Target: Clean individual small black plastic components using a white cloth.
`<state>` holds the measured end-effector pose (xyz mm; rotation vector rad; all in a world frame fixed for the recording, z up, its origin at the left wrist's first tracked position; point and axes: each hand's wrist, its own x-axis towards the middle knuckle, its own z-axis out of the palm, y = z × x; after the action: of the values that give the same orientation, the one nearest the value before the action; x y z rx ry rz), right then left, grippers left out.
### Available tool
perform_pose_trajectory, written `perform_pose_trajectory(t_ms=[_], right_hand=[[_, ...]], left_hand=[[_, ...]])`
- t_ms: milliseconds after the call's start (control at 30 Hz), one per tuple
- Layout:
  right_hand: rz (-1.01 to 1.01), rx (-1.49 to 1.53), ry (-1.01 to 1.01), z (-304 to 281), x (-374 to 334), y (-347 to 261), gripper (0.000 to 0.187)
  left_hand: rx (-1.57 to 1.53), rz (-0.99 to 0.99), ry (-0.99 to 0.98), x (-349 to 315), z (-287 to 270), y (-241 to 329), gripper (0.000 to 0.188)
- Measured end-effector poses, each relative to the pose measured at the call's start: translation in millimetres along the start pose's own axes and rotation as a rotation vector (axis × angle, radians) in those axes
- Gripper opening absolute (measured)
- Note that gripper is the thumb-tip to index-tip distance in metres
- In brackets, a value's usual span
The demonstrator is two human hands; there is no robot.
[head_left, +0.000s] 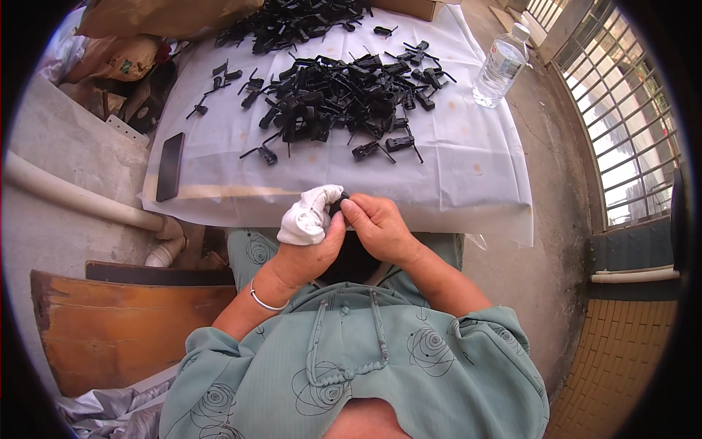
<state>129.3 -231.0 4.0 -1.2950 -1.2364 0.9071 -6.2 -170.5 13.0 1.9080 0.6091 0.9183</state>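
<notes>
Just off the table's near edge, my two hands meet over a small black plastic part (338,204). My left hand (319,250) has its fingers covered by a white cloth (306,219) and grips the part with the thumb pressed against it. The fingers of my right hand (382,228) are closed in a pinch on the part's other side. Most of the part is hidden by the cloth and fingers. Beyond my hands, a large heap of similar black parts (322,102) with thin protruding arms lies on the white-sheeted table (468,168). Several loose ones are scattered around it.
Further back is a second black heap (292,25), beside brown paper packaging (157,16) and a cardboard box (409,7). A clear plastic bottle (499,69) stands at the table's right edge. At left lies a dark phone (170,167); a pipe (80,192) runs beside the table.
</notes>
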Motion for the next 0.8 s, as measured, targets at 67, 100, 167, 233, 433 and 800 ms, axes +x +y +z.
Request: perform_pose_trajectory(t_ms=[67, 100, 167, 233, 433, 800], right_hand=[[-0.024, 0.028, -0.036, -7, 0, -6, 0.024], [-0.05, 0.053, -0.069, -11, 0, -10, 0.024], [-0.102, -0.043, -0.011, -17, 2, -13, 0.017], [0.034, -0.362, -0.172, -24, 1, -14, 0.012], [-0.238, -0.269, -0.037, -26, 3, -15, 0.013], [-0.136, -0.177, -0.05, -21, 3, -17, 0.012]], left_hand=[[-0.194, -0.165, -0.045, 2, -3, 15, 0.028], [-0.193, -0.169, -0.044, 2, -5, 11, 0.028], [-0.419, -0.276, -0.032, 7, -11, 3, 0.028], [-0.582, -0.384, -0.065, 7, -17, 7, 0.025], [-0.435, -0.384, -0.117, 6, -15, 4, 0.032], [-0.493, -0.413, -0.312, 8, -19, 26, 0.033]])
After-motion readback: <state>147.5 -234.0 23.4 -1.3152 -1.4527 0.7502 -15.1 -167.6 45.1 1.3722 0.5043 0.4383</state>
